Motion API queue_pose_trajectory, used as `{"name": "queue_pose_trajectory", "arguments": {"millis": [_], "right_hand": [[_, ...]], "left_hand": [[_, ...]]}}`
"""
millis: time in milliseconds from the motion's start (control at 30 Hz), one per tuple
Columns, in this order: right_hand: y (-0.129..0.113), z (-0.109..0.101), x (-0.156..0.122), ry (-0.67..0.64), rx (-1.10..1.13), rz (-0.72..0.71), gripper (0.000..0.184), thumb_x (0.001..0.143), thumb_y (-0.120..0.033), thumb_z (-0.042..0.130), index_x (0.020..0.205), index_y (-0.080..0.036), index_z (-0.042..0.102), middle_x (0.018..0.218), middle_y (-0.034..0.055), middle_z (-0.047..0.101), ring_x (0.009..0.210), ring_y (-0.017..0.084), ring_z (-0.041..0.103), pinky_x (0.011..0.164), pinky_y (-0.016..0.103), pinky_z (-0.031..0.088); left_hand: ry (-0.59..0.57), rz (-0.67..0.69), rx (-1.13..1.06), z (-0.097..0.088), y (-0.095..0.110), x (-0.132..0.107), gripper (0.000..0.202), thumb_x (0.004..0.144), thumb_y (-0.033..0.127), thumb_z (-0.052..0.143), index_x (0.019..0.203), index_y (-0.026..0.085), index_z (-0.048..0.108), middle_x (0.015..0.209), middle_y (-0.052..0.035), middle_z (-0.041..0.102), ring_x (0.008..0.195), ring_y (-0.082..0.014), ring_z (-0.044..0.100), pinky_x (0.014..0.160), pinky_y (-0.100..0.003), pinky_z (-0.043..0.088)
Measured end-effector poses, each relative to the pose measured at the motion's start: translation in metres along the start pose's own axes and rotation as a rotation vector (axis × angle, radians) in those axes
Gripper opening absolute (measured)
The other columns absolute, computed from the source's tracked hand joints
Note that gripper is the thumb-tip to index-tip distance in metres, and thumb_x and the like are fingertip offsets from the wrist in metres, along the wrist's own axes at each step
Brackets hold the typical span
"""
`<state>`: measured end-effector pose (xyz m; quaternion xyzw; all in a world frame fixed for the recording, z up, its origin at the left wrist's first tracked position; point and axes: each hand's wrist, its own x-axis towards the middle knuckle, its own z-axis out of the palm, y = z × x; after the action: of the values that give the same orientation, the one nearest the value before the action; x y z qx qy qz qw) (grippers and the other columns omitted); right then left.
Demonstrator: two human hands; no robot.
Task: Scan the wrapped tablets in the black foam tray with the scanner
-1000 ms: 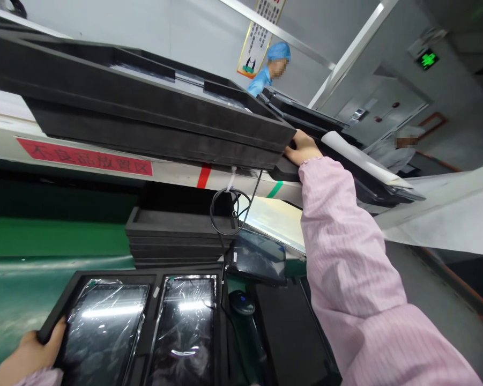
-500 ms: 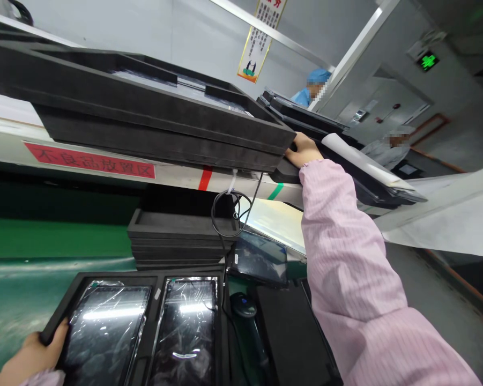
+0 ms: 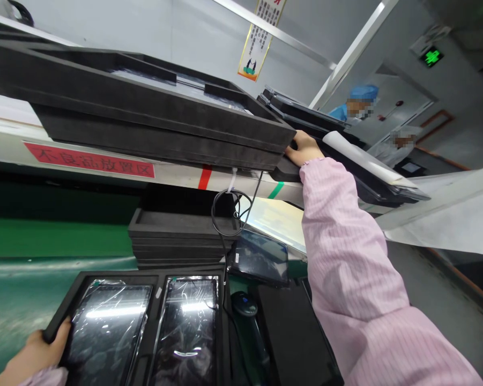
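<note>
My left hand [image 3: 36, 351] grips the left edge of a black foam tray [image 3: 153, 284] low in front of me. The tray holds two dark screens wrapped in clear film [image 3: 104, 332]. My right hand [image 3: 303, 147], in a pink striped sleeve, reaches up to the overhead shelf and rests against the right end of a large black foam tray [image 3: 145, 115] lying there. Its fingers are tucked between that tray and a dark object beside it; whether they grip anything is hidden.
A stack of black foam trays [image 3: 177, 236] stands on the green belt [image 3: 32, 268]. A cable [image 3: 225, 214] hangs to a black handheld scanner [image 3: 245, 308]. More trays and a white roll [image 3: 357, 155] lie on the shelf's right. Two people in caps stand beyond.
Both my hands have stayed where they were. The person in the blue cap behind the shelf has walked from the left to the right.
</note>
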<state>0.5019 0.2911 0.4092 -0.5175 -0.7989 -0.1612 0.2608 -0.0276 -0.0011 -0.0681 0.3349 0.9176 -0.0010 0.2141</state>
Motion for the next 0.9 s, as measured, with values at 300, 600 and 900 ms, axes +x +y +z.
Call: {"name": "queue_pose_trajectory", "arguments": {"millis": [300, 600, 900], "right_hand": [[-0.005, -0.007, -0.005, 0.013, -0.01, 0.015, 0.045, 0.071, -0.031, 0.057, 0.115, -0.022, 0.058, 0.118, 0.0068, 0.06, 0.109, 0.031, 0.053, 0.097, 0.048, 0.042], [-0.008, -0.009, -0.008, 0.013, 0.001, 0.011, 0.043, 0.07, -0.032, 0.057, 0.112, -0.024, 0.06, 0.117, 0.0039, 0.061, 0.108, 0.031, 0.054, 0.096, 0.048, 0.043], [-0.008, -0.01, -0.008, 0.027, -0.012, 0.012, 0.043, 0.069, -0.033, 0.057, 0.111, -0.025, 0.06, 0.113, 0.0035, 0.063, 0.105, 0.031, 0.056, 0.093, 0.048, 0.045]], "left_hand": [[-0.034, -0.013, 0.002, -0.016, 0.011, -0.011, 0.042, 0.07, 0.061, 0.026, 0.078, 0.023, 0.041, 0.053, -0.0051, 0.052, 0.053, -0.0257, 0.054, 0.051, -0.028, 0.038], [-0.052, -0.02, 0.013, -0.013, 0.01, -0.005, 0.039, 0.07, 0.059, 0.028, 0.08, 0.023, 0.039, 0.055, -0.0051, 0.053, 0.054, -0.0255, 0.055, 0.052, -0.028, 0.039], [-0.072, -0.04, 0.041, -0.026, 0.017, -0.018, 0.045, 0.07, 0.061, 0.025, 0.084, 0.023, 0.043, 0.059, -0.0072, 0.055, 0.057, -0.0279, 0.057, 0.051, -0.03, 0.039]]}}
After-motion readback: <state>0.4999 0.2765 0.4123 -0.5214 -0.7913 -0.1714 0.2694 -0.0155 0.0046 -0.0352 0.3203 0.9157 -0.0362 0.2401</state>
